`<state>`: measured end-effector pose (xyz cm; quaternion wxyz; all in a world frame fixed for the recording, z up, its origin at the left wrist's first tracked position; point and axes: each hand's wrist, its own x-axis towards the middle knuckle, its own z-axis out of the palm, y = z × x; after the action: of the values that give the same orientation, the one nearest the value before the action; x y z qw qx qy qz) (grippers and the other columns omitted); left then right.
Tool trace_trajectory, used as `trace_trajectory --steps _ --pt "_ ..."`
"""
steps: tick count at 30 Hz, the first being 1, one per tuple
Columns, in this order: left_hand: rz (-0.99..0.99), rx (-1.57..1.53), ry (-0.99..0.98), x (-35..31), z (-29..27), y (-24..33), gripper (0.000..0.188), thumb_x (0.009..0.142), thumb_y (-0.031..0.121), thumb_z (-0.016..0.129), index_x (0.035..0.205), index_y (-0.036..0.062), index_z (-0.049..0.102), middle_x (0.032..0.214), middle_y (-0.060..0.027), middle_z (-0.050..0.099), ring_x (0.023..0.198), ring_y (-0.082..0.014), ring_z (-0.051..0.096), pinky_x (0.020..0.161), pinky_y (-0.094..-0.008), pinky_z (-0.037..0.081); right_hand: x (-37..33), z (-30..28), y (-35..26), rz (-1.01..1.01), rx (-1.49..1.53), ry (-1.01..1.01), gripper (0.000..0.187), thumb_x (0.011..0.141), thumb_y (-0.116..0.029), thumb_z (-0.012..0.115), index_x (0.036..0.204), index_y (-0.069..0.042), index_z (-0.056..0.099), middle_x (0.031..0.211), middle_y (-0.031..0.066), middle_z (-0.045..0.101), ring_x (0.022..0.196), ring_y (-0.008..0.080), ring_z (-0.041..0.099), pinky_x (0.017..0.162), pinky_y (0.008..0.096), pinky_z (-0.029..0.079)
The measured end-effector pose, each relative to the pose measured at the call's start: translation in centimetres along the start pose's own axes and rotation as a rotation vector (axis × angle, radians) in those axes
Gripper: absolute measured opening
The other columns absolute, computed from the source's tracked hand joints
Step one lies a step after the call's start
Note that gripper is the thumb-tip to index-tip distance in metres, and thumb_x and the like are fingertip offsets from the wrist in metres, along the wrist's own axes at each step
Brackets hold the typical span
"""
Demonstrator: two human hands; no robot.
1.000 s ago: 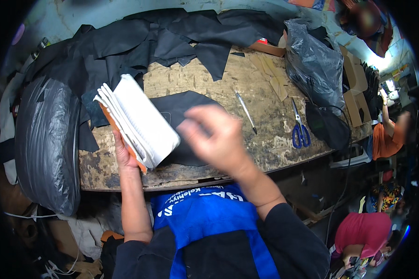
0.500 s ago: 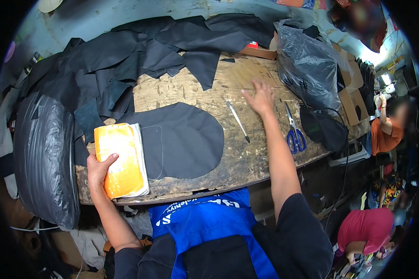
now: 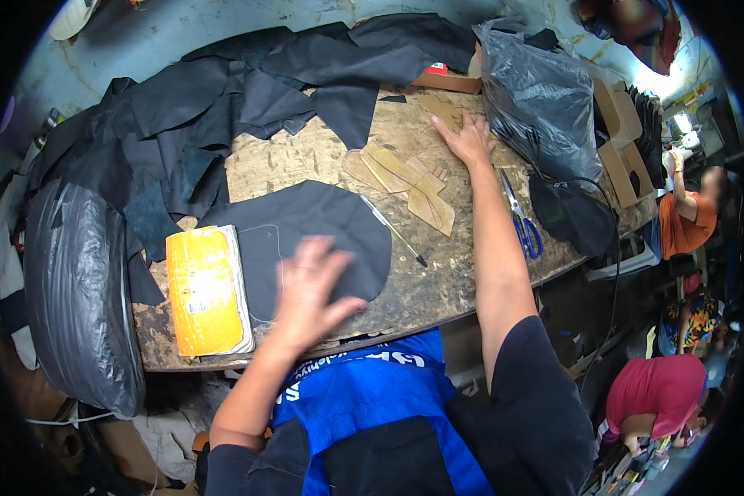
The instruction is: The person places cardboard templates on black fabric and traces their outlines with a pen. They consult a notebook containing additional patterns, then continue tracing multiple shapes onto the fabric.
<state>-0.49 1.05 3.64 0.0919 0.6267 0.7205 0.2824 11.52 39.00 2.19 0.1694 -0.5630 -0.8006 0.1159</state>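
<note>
pressing down flat, the left hand (image 3: 310, 289) lies with fingers spread apart on the rounded black leather piece (image 3: 306, 231) at the near edge of the worn wooden counter (image 3: 306, 157), gripping nothing; the hand is blurred. just left of those fingers sits a thick yellow-covered pad of papers (image 3: 207, 289), and further left a bulging black plastic sack (image 3: 78, 298) hangs off the counter end. right of the left fingers, a thin pen-like tool (image 3: 393, 230) rests on the wood, with tan cardboard pattern pieces (image 3: 405, 178) beyond it. the right hand (image 3: 467, 136) reaches far across, fingers splayed and flat beside another pattern piece, holding nothing. right of that hand lie blue-handled scissors (image 3: 522, 223) and a second black plastic bag (image 3: 537, 99). risk, as i judge it: the leather could slide or wrinkle under the moving palm, and the stretched right arm could sweep the scissors off the edge.
</note>
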Motion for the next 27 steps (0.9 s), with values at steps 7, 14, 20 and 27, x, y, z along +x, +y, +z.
trace_trajectory --steps 7,14,20,27 --pt "0.336 0.153 -0.260 8.9 7.9 4.5 0.077 0.080 0.063 0.054 0.139 0.0156 0.041 0.148 -0.0084 0.032 0.140 -0.0288 0.022 0.097 -0.0764 0.013 -6.0 1.9 -1.4 -0.091 -0.096 -0.132 0.090 0.080 -0.074 0.042 0.143 -0.010 0.036 0.150 0.0232 0.023 0.141 0.0381 0.014 0.111 0.0597 0.010" --pt "0.210 0.232 -0.294 4.9 5.0 -0.2 0.067 0.085 0.059 0.051 0.138 0.0186 0.044 0.148 -0.0031 0.035 0.140 -0.0216 0.025 0.102 -0.0726 0.011 -13.4 0.9 -4.4 -0.158 -0.066 -0.116 0.079 0.084 -0.066 0.047 0.135 -0.006 0.047 0.147 0.0239 0.030 0.139 0.0411 0.021 0.108 0.0603 0.017" --pt "-0.015 0.245 -0.227 1.6 0.5 -3.6 0.076 0.073 0.063 0.062 0.134 0.0200 0.049 0.147 -0.0054 0.035 0.140 -0.0259 0.025 0.105 -0.0681 0.012 -16.8 0.5 -5.4 -0.195 -0.003 -0.061 0.089 0.060 -0.056 0.079 0.127 -0.002 0.054 0.137 0.0277 0.041 0.131 0.0429 0.032 0.102 0.0624 0.023" --pt "-0.104 0.228 -0.181 0.9 -0.4 -4.6 0.078 0.066 0.061 0.070 0.132 0.0235 0.051 0.148 -0.0106 0.032 0.141 -0.0319 0.021 0.107 -0.0667 0.009 -15.3 0.8 -3.2 -0.138 0.649 0.102 0.029 0.079 -0.012 0.072 0.102 0.003 0.064 0.097 0.0169 0.066 0.090 0.0218 0.064 0.078 0.0322 0.051"
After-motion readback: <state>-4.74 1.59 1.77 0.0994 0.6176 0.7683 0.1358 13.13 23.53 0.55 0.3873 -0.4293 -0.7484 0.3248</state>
